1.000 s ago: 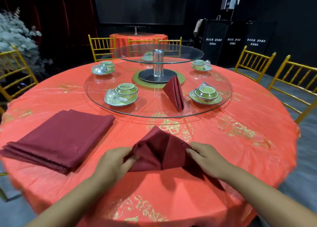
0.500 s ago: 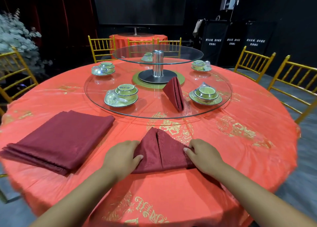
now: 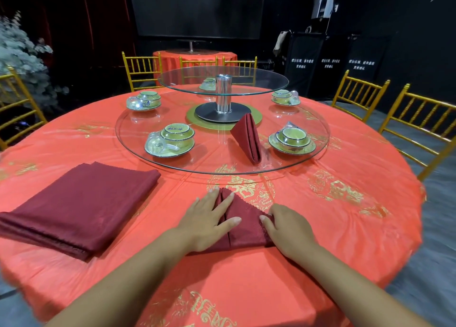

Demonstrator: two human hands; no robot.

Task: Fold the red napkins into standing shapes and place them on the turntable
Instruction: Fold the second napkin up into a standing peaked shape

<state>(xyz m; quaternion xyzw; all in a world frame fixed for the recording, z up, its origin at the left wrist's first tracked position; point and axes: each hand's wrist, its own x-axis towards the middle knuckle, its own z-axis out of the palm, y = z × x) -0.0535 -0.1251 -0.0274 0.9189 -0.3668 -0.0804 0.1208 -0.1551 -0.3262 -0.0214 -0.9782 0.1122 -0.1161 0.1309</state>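
Note:
A dark red napkin (image 3: 246, 224), folded into a triangle with a centre seam, lies flat on the table in front of me. My left hand (image 3: 209, 218) presses flat on its left half, fingers spread. My right hand (image 3: 286, 230) rests at its right corner, fingertips on the cloth. One folded red napkin (image 3: 248, 136) stands upright on the glass turntable (image 3: 222, 165). A stack of flat red napkins (image 3: 79, 205) lies at the left.
Green bowl-and-saucer sets (image 3: 172, 139) (image 3: 292, 139) (image 3: 144, 99) (image 3: 285, 97) sit on the turntable around a metal post (image 3: 223, 93) that carries a smaller upper glass disc (image 3: 271, 82). Gold chairs (image 3: 417, 119) ring the red-clothed table (image 3: 345, 228).
The raised napkin flaps have been folded down flat into a triangle. My left hand has slid up onto the left half and spread flat; my right hand stays at the right corner.

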